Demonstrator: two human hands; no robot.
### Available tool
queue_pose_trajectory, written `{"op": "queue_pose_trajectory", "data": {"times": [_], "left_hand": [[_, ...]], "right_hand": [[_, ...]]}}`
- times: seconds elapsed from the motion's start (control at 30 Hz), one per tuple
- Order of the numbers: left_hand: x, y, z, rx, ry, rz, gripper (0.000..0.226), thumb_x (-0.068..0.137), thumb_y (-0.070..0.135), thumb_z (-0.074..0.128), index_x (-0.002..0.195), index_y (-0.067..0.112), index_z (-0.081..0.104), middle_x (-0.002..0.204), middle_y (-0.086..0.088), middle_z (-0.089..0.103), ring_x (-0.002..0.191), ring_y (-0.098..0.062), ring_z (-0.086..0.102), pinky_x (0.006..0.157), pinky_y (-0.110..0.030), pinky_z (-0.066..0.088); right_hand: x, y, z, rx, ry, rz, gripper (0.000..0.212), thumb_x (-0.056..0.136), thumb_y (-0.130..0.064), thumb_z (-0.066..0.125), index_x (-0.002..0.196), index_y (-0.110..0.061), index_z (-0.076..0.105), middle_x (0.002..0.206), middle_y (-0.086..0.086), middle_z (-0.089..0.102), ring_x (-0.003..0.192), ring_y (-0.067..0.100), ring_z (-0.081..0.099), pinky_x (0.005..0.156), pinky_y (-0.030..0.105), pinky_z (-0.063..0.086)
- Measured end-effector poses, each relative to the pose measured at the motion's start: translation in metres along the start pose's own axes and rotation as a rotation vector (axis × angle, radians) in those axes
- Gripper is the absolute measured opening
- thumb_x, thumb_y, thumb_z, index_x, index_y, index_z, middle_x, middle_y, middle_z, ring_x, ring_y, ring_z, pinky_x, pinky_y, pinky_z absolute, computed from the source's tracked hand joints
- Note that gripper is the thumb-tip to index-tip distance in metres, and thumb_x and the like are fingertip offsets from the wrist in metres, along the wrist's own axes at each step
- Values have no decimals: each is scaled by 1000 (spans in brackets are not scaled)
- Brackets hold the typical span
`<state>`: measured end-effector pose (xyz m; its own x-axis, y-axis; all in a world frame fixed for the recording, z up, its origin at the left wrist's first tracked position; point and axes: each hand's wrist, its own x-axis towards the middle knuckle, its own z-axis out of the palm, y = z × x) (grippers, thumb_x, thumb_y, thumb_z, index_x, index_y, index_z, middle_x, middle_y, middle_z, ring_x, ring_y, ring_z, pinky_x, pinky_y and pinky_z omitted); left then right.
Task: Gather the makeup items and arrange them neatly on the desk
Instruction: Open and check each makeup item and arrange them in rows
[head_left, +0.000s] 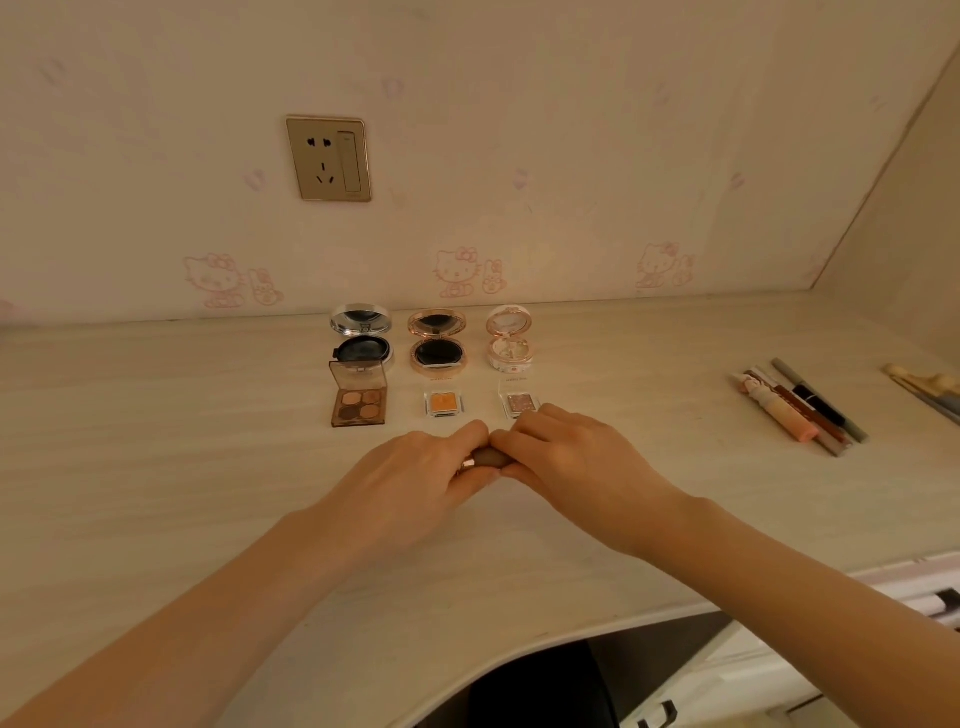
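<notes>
My left hand (431, 473) and my right hand (566, 457) meet at the desk's middle, both gripping a small lipstick tube (488, 458) with a gold band; most of it is hidden by fingers. Behind them stand three open compacts in a row: a silver one (362, 340), a gold one (437, 343) and a white one (510, 338). In front of those lie a brown four-pan eyeshadow palette (358, 397), an orange single eyeshadow (443, 404) and a pink glitter eyeshadow (519, 402), which my right fingers nearly touch.
A bundle of pencils and lip tubes (800, 405) lies at the right of the pale wooden desk (156, 441). Brushes (930, 389) sit at the far right edge. A wall socket (328, 158) is above. The desk's front edge curves inward near me.
</notes>
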<state>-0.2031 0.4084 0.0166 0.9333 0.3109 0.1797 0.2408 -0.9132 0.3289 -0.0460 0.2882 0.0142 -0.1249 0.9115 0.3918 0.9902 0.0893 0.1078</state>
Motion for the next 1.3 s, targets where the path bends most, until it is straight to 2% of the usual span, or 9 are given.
{"op": "queue_pose_trajectory", "data": {"times": [0.1,0.2,0.3,0.47,0.7,0.77,0.9,1.1,1.3], "left_hand": [[-1,-5,-2,-84,-7,-16,18,92,50,49,91,34,41,63,9,53,57,-10,50,52,-26,37],[-1,-5,-3,-131,-41,-41,28,88,54,53,100,33,40,67,6,53,59,-11,49,55,-29,39],[-1,-6,-3,-200,-19,-67,31,87,57,51,106,36,39,72,5,55,63,-12,51,60,-33,43],[1,-10,-1,-335,26,-87,25,88,53,52,101,34,43,69,3,54,54,-6,43,53,-26,34],[4,-14,1,-538,80,-162,20,91,43,56,94,23,53,67,10,42,57,-4,37,56,-21,33],[6,-12,1,-682,89,-202,28,93,45,50,98,18,55,70,5,40,62,-10,39,61,-31,38],[12,-1,2,-877,129,-228,26,103,18,33,103,10,58,72,-3,42,64,-16,39,65,-34,41],[29,17,6,-956,119,-226,14,98,14,48,104,13,60,82,0,70,73,-14,62,77,-33,54],[56,37,7,-916,29,-164,14,94,21,57,105,12,56,89,5,75,89,-7,69,85,-26,52]], "right_hand": [[0,-2,-1,23,14,-16,18,93,-33,56,102,-18,64,83,-3,58,74,17,54,56,31,51],[1,-2,-4,150,37,48,22,88,-28,64,108,-19,66,90,-4,60,83,14,56,63,28,51],[1,-1,-9,388,9,225,34,85,-29,69,118,-24,60,96,-9,61,85,6,55,73,25,50],[4,-1,-14,907,65,572,20,75,-24,79,89,-26,65,85,-7,68,84,8,62,72,23,51],[-4,11,-21,1351,166,838,18,80,-5,73,94,-16,68,86,-1,68,71,9,61,69,27,53],[-10,15,-18,1410,195,896,19,80,-2,72,94,-15,68,85,-1,65,69,11,59,69,27,52],[-17,20,-15,1416,198,954,21,82,-2,70,100,-12,69,91,1,67,68,7,59,69,27,50],[-23,29,-18,1441,208,962,19,86,-7,66,105,-12,67,84,-3,66,76,11,58,69,28,50],[-33,48,-22,1549,243,1015,18,93,-3,56,110,-3,60,100,15,72,98,23,69,81,40,56]]}}
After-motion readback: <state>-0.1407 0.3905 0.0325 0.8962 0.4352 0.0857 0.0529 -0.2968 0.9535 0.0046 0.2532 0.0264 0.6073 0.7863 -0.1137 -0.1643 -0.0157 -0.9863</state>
